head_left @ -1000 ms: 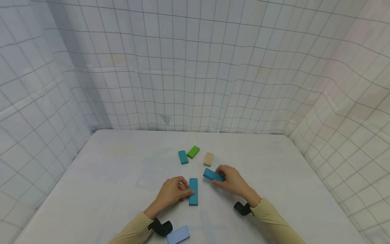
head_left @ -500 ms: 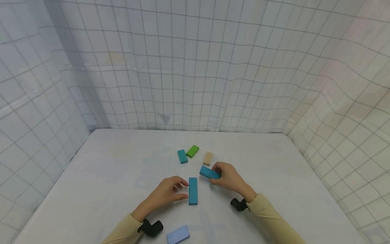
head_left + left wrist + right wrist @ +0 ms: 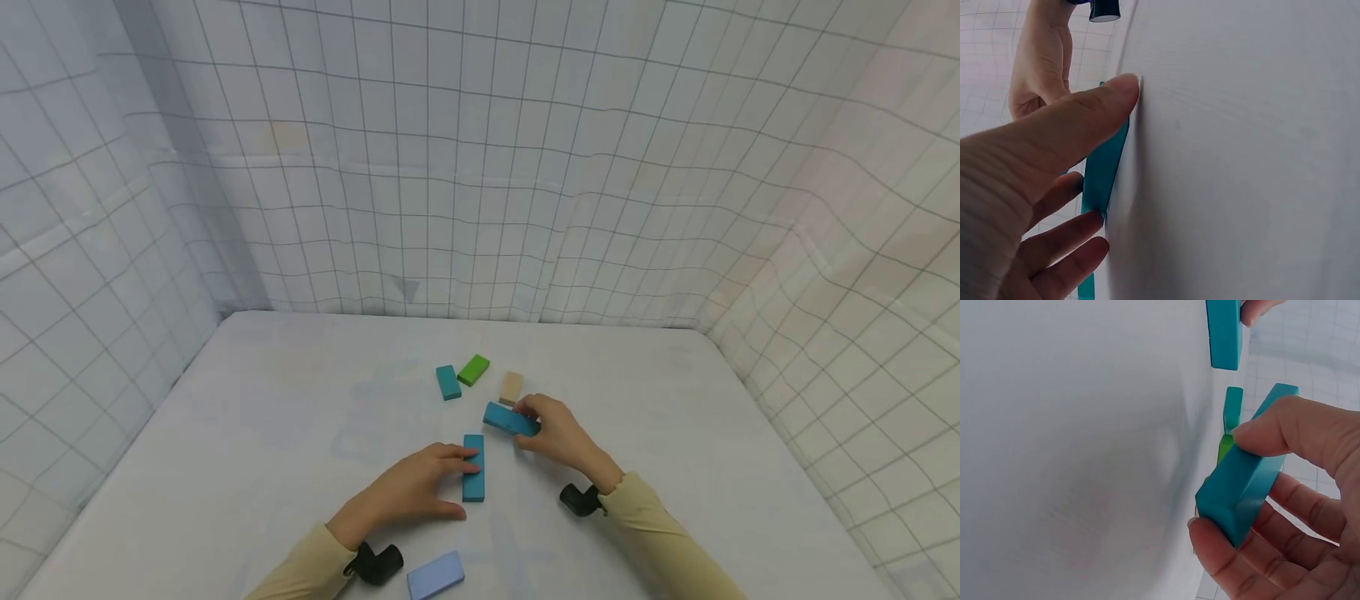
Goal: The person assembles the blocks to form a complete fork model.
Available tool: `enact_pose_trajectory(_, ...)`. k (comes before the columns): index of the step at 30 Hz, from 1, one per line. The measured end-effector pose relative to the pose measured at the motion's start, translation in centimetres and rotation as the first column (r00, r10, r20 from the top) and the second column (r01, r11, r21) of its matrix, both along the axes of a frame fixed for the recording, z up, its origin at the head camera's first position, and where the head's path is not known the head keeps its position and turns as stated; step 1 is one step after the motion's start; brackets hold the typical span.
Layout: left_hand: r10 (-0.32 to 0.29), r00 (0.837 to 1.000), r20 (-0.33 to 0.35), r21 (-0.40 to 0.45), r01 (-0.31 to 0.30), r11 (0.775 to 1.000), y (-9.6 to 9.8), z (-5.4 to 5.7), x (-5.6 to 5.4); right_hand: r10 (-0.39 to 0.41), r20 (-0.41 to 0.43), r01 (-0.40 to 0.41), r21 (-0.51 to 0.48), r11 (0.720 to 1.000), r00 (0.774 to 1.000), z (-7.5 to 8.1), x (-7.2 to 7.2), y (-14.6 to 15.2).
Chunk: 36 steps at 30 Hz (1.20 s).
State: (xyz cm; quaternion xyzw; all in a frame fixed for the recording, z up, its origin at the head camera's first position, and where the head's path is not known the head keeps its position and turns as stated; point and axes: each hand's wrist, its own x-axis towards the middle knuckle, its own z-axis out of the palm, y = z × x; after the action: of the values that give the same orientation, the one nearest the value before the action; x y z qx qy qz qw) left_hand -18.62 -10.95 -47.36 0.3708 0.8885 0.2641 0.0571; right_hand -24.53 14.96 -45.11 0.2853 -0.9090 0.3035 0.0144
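My right hand pinches a long blue block between thumb and fingers. In the right wrist view this held block is tilted, thumb on one face and fingertips at its lower end. A second long blue block lies lengthwise on the white table, to the left of the held one. My left hand reaches over it from the left, with fingertips overlapping its upper face. The left thumb is spread away from the fingers, near the block's close end.
Beyond the hands lie a small teal block, a green block and a beige block. A pale blue block sits at the near edge of view. White gridded cloth encloses the table at back and sides.
My right hand has carried its blue block to the left and slightly farther away. The left hand's thumb has come off the lying block, and its fingers have moved over the top.
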Motion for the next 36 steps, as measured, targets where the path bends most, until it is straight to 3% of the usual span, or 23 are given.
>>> enact_pose_trajectory(14,-0.065,0.997,-0.031,0.125,0.069,0.990,0.6,-0.8,0.1,0.065,0.015,-0.065,0.017,0.998,0.998,-0.1,-0.4,-0.6)
enact_pose_trajectory(22,-0.083,0.994,-0.071,0.221,0.097,0.970,0.9,-2.1,0.2,0.071,0.055,-0.074,0.047,0.996,0.996,0.0,-0.6,-1.1)
enact_pose_trajectory(36,-0.061,0.995,-0.080,0.263,0.080,0.961,1.0,-2.5,0.3,0.125,0.027,-0.127,0.084,0.988,0.992,-0.3,-1.4,-1.7)
